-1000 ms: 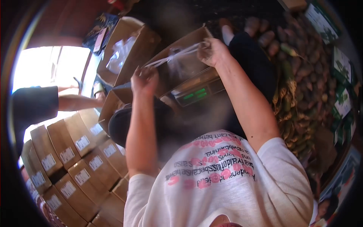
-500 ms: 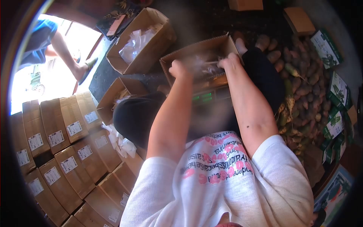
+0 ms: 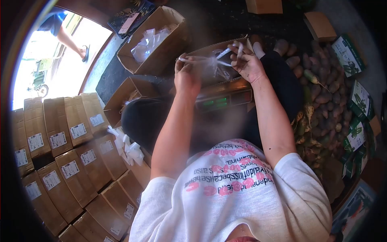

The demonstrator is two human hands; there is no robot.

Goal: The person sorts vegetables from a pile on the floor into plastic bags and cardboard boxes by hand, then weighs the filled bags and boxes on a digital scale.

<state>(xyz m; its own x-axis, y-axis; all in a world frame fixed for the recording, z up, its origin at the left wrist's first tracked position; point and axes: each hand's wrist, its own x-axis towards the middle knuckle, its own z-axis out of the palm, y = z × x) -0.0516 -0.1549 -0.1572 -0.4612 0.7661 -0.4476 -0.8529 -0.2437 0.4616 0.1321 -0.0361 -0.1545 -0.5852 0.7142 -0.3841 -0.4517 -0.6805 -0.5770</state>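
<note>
A clear plastic bag (image 3: 217,67) with whitish twisted handles stretches between my hands, its gathered neck midway. My left hand (image 3: 187,76) is closed on one handle at the left. Over on the right, my right hand (image 3: 247,64) grips the other handle, its fingers partly curled and raised. Beneath them is an open cardboard box (image 3: 204,49), its inside mostly covered by the bag and hands. Nearer my body, right by the box, a scale (image 3: 215,103) shows green lit digits.
At upper left stands an open carton (image 3: 139,66) holding plastic bags; a smaller one (image 3: 128,90) is below it. Labelled boxes (image 3: 86,157) line the lower left, beside white plastic strips (image 3: 128,149). Root vegetables (image 3: 322,88) pile at right. A person's leg (image 3: 70,40) shows in the doorway.
My hands have risen out of the box, drawing the bag's handles up and apart. The person in the doorway has moved farther off, toward the upper left.
</note>
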